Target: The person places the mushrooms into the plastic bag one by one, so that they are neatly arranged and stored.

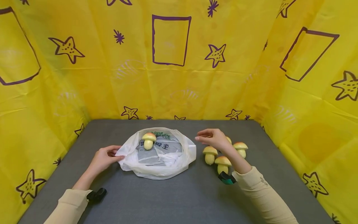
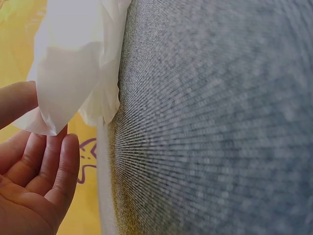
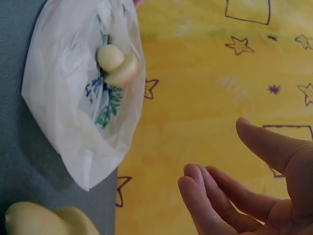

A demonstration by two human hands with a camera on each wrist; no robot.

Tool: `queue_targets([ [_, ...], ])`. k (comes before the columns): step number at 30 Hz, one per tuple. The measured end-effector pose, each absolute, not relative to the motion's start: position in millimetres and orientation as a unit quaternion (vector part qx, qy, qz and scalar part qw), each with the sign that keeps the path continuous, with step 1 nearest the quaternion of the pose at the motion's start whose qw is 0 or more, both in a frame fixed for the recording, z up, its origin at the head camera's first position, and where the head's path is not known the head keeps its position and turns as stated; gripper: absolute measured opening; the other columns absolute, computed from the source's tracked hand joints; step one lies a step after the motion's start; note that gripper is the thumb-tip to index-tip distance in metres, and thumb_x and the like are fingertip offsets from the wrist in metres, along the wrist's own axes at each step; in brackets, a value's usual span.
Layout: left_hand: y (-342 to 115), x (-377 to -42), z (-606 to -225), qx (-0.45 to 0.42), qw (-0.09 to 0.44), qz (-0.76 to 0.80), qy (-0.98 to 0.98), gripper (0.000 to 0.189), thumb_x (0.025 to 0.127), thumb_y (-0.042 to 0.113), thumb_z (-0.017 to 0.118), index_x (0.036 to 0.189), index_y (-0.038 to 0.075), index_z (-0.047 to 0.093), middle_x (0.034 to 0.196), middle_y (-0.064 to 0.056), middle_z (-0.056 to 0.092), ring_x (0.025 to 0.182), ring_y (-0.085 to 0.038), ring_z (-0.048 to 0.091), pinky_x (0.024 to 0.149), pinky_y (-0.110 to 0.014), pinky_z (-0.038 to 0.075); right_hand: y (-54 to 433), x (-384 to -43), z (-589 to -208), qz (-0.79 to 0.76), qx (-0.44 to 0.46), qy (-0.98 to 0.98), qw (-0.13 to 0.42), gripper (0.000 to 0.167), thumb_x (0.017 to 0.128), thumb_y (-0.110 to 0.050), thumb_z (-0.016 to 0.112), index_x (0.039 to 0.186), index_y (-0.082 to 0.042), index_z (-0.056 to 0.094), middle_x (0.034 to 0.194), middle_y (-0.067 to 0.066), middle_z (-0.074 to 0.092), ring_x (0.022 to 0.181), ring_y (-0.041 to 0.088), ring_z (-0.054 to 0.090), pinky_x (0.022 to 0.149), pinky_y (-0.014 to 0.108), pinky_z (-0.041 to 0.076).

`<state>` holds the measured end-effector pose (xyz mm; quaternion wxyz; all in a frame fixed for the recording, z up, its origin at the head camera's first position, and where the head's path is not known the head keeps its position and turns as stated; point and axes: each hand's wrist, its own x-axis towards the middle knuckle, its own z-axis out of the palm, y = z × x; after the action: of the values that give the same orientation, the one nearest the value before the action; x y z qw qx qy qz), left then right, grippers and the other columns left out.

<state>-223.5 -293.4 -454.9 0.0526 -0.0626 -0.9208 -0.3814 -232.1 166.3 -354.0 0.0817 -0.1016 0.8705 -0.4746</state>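
A white plastic bag lies with its mouth spread wide on the table. Inside it rests one toy mushroom, yellow with a reddish top, which the right wrist view shows too. The left hand pinches the bag's left rim between thumb and fingers; this grip is close up in the left wrist view. To the right of the bag, the right hand hovers with nothing held and thumb apart from the fingers. Several more mushrooms stand below and beside it, one partly hidden behind the hand.
The dark grey table is enclosed at the back and sides by a yellow cloth with purple stars and frames. Black wrist bands sit at the cuffs of both beige sleeves.
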Motion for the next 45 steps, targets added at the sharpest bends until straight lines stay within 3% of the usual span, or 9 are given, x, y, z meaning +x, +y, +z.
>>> queue_targets([
  [6,-294,-223,-454,-0.064,0.052,-0.376,-0.923,0.05,0.076,0.035,0.079,0.115,0.006,0.066,0.092,-0.009,0.064,0.077,-0.014,0.056,0.064,-0.02,0.048,181,-222,-362,-0.477,-0.1,0.87,0.079,0.048,0.084,-0.036,0.071,0.118,-0.004,0.065,0.111,0.014,0.068,0.095,0.027,0.067,0.083,0.042,0.054],
  [17,-293,-223,-453,-0.059,0.049,-0.38,-0.922,0.05,0.076,0.036,0.079,0.115,0.007,0.067,0.093,-0.009,0.066,0.077,-0.011,0.056,0.064,-0.02,0.048,210,-204,-374,-0.486,-0.086,0.868,0.063,0.047,0.086,-0.03,0.071,0.119,0.003,0.062,0.108,0.019,0.068,0.093,0.038,0.066,0.078,0.045,0.055],
  [26,-292,-223,-452,-0.068,0.05,-0.378,-0.922,0.05,0.076,0.036,0.079,0.115,0.006,0.066,0.092,-0.009,0.064,0.077,-0.014,0.055,0.063,-0.02,0.048,235,-193,-382,-0.495,-0.074,0.863,0.074,0.053,0.089,-0.028,0.067,0.123,0.01,0.056,0.112,0.024,0.065,0.101,0.036,0.065,0.082,0.038,0.055],
  [34,-293,-223,-452,-0.071,0.048,-0.377,-0.922,0.05,0.076,0.036,0.079,0.115,0.006,0.066,0.092,-0.009,0.065,0.078,-0.014,0.055,0.064,-0.02,0.048,249,-181,-383,-0.451,-0.051,0.889,0.055,0.047,0.087,-0.032,0.068,0.118,0.002,0.063,0.107,0.015,0.069,0.094,0.027,0.068,0.08,0.037,0.055],
  [45,-293,-223,-453,-0.071,0.05,-0.375,-0.923,0.05,0.076,0.036,0.079,0.114,0.006,0.066,0.09,-0.009,0.063,0.077,-0.015,0.054,0.063,-0.02,0.047,264,-170,-390,-0.464,-0.032,0.883,0.07,0.048,0.088,-0.031,0.068,0.117,0.006,0.061,0.105,0.016,0.069,0.094,0.028,0.068,0.078,0.034,0.056],
])
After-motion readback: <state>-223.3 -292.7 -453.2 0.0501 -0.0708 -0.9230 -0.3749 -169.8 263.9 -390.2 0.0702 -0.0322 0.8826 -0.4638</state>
